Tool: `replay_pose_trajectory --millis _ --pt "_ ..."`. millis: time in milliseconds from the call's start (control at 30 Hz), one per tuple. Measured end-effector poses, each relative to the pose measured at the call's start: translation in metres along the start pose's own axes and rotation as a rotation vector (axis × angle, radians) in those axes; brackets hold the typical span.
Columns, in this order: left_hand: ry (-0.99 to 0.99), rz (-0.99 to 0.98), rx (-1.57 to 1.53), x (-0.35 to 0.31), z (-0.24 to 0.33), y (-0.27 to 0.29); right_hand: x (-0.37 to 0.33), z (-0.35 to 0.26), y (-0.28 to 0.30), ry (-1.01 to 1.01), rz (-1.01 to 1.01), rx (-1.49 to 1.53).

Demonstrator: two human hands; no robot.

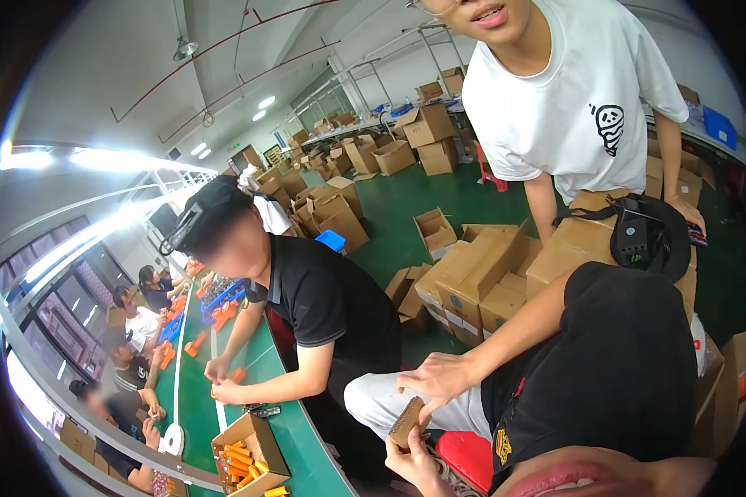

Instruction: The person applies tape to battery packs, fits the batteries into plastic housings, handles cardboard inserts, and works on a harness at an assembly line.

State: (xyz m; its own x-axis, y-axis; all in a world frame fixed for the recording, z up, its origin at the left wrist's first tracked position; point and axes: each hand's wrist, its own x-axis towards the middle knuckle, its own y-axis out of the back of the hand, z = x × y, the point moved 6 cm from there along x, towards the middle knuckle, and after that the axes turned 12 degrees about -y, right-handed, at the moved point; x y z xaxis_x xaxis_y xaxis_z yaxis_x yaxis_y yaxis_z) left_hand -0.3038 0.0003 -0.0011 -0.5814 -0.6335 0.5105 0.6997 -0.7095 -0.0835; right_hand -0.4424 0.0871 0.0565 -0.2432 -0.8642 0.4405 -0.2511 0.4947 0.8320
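My left hand [416, 469] is at the bottom, its fingers closed around a small brown cardboard piece [406, 424] with a rough, corrugated-looking face. Just above it is my right hand [445, 379], fingers apart and the index stretched out to the left. The right thumb reaches down to the upper edge of the cardboard and appears to touch it. Both hands are over my lap, in front of my light grey trousers [369, 402]. Part of the left palm is cut off by the lower edge.
At left, a co-worker in black [340, 282] works at a green table [294, 431]. On it stands an open carton [275, 474] of orange and yellow handles. A person in a white shirt [547, 99] leans over cartons [481, 282], beside a black cap-like headset [638, 236]. A red stool [468, 460] is close by.
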Motion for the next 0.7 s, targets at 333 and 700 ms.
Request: replay_pose_trajectory --millis 333,700 --pt "-0.026 -0.114 -0.014 -0.004 -0.011 -0.003 -0.002 0.001 -0.041 -0.092 -0.640 0.416" --pt "0.257 -0.092 -0.253 -0.017 -0.050 -0.029 -0.027 0.023 -0.049 -0.147 -0.532 0.199"
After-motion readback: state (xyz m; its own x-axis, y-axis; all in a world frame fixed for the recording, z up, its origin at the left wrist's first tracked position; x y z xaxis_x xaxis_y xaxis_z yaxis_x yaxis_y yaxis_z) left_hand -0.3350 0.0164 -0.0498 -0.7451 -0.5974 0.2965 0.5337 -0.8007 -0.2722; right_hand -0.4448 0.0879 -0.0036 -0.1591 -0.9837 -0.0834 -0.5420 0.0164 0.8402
